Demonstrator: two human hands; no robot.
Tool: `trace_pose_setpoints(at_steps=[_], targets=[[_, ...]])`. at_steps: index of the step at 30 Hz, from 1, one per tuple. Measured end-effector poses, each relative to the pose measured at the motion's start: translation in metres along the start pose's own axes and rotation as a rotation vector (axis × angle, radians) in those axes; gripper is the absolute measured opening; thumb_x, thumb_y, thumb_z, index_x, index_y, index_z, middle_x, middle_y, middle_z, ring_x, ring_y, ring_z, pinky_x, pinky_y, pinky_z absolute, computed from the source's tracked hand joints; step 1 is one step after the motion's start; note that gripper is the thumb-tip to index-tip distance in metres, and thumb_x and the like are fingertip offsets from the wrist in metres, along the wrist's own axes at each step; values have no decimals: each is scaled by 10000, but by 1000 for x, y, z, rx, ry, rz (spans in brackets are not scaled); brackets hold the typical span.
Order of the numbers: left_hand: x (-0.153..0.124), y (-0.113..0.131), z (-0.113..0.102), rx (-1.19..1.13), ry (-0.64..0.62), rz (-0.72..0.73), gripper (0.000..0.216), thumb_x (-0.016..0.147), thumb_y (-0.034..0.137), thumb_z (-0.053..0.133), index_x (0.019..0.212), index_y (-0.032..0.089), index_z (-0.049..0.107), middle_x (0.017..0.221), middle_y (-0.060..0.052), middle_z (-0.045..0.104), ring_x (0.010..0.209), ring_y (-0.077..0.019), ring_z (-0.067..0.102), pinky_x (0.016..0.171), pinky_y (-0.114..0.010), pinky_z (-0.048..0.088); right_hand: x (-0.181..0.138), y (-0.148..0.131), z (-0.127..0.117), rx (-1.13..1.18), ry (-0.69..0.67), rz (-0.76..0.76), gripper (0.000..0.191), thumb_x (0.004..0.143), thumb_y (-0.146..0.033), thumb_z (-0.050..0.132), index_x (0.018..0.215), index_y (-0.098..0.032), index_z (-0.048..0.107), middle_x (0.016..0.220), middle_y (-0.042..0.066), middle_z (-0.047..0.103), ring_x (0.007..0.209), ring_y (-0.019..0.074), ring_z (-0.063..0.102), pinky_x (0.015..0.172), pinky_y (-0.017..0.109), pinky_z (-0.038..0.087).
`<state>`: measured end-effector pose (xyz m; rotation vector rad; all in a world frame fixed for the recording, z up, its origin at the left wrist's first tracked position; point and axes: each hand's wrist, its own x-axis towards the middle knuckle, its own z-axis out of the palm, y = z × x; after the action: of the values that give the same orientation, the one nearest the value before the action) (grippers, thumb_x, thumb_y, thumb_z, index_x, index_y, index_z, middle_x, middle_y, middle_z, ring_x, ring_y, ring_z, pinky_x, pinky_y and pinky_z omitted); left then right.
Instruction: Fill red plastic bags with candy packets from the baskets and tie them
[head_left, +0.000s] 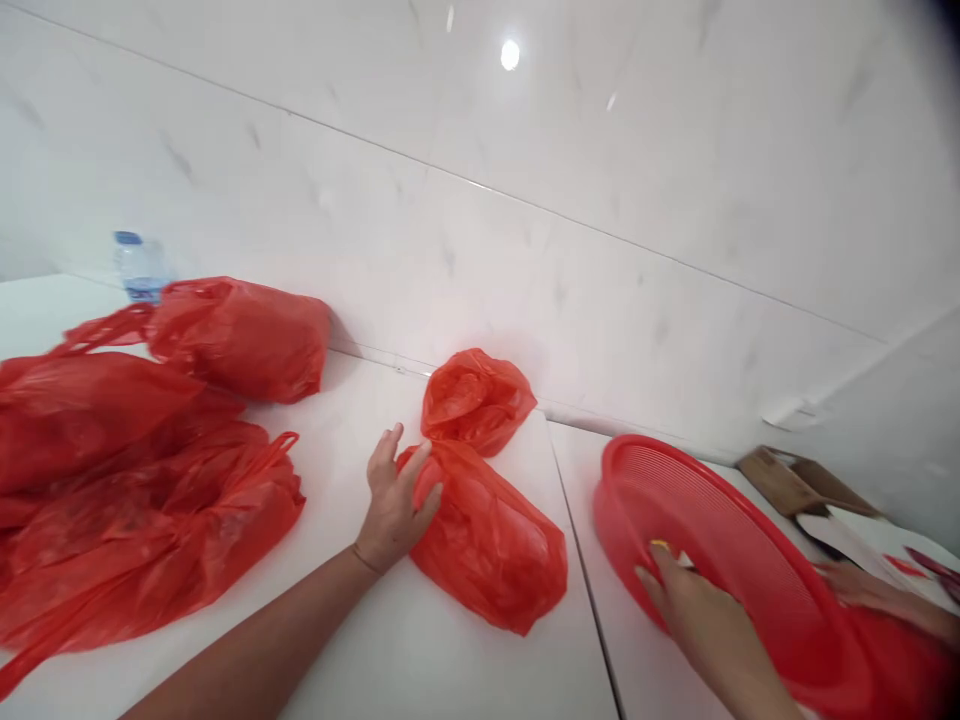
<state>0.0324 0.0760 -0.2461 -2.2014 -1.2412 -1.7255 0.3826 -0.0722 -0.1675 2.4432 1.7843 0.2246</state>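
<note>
My left hand [396,508] reaches in from the lower left with its fingers spread. It is at the left side of a filled red plastic bag [499,535], its thumb over the bag. The gathered upper part of the red plastic [476,395] flares open just behind. At the right, what appears to be my right hand [697,610] comes from below, over the near side of a large red plastic basket [675,470]. Its fingers are curled, with small yellow and white bits showing at them; what these are is unclear.
Several red bags [187,500] lie at the left, one red bag [244,335] against the marble-patterned wall. A water bottle [139,265] stands behind them. Another person's hand [870,590] is at the basket's right side. A brown cardboard box [799,480] sits in the right corner.
</note>
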Motion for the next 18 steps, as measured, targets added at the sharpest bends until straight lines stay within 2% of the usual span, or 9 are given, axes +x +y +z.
trace_pose_setpoints(at_steps=[5, 9, 11, 13, 16, 18], targets=[[0, 1, -2, -131, -64, -67, 611, 841, 200, 609, 1386, 292, 348, 1529, -113, 163, 1396, -335, 264, 1096, -557, 343, -61, -41, -24, 50, -136, -14, 432, 929, -335, 279, 1236, -173, 538, 805, 114, 719, 741, 278, 689, 595, 349, 470], [0, 1, 1, -221, -87, -152, 647, 835, 252, 615, 1407, 252, 314, 1502, -139, 236, 1357, -332, 324, 1029, -534, 434, -96, -51, -49, 257, -260, -21, 396, 903, -395, 368, 1191, -228, 581, 922, 90, 721, 837, 286, 682, 713, 378, 493], [-2, 2, 3, -254, -84, -209, 718, 805, 293, 638, 1426, 259, 278, 1480, -145, 278, 1288, -322, 409, 954, -509, 495, -102, -43, -58, 420, -275, -32, 416, 895, -455, 394, 1222, -269, 573, 1034, 73, 711, 941, 267, 665, 805, 370, 486], [-4, 5, 3, -286, -107, -328, 766, 784, 331, 648, 1438, 281, 251, 1443, -134, 335, 1149, -277, 516, 872, -461, 538, -98, -23, -58, 494, -236, 40, 463, 885, -498, 407, 1265, -276, 550, 1128, 76, 686, 1027, 260, 639, 870, 369, 470], [-7, 12, -2, -350, -179, -552, 760, 793, 366, 631, 1443, 296, 242, 1290, -100, 479, 951, -205, 571, 779, -374, 544, -79, 19, -42, 433, -197, 195, 531, 830, -474, 502, 1308, -245, 516, 1175, 101, 663, 1057, 277, 624, 872, 384, 475], [-8, 16, -7, -409, -217, -644, 731, 804, 383, 618, 1436, 289, 261, 1100, -56, 562, 872, -184, 569, 754, -340, 520, -65, 43, -28, 396, -241, 161, 632, 743, -381, 613, 1350, -264, 480, 1247, 83, 626, 1079, 262, 615, 846, 343, 491]])
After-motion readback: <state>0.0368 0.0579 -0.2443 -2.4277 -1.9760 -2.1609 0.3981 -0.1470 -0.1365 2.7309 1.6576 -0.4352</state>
